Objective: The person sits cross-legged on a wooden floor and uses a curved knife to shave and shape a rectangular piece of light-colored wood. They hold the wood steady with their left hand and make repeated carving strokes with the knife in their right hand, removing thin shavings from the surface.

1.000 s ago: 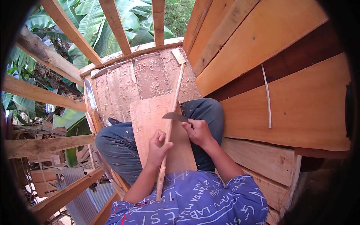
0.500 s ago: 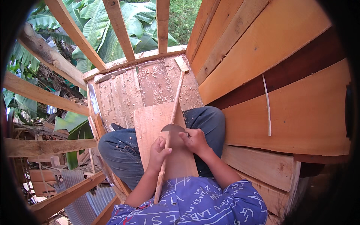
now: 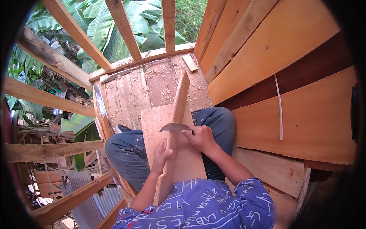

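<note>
From one o'clock round to four, we have a wall of broad orange-brown planks [image 3: 297,112], while banana leaves [image 3: 122,36] spread beyond slanting timber rails [image 3: 51,97] between nine and twelve. At eleven to twelve, the board floor [image 3: 126,95] lies littered with pale wood shavings [image 3: 158,74]. Our jeans [image 3: 126,156] are bent out at the knees around a wide flat board [image 3: 154,122], which reaches back toward our blue patterned shirt [image 3: 206,206] at six o'clock.

Over that board rises the narrow wooden plank [image 3: 180,103], tilted, its far end near twelve o'clock and its notched lower end against the shirt, slightly past six. Our left hand [image 3: 162,154] pinches its left edge below the middle, thumb laid on the wood and fingers curled; from that grip, the longer stretch runs toward half past twelve and the shorter one down toward six.

At two o'clock from the left hand, our right hand [image 3: 201,138] is wrapped around the mostly hidden handle of a curved knife [image 3: 173,127]. Its blade points to nine o'clock across the plank, just above the left-hand grip; we cannot tell whether the edge bites. Near twelve, a small wooden block [image 3: 189,63] rests on the floor.
</note>
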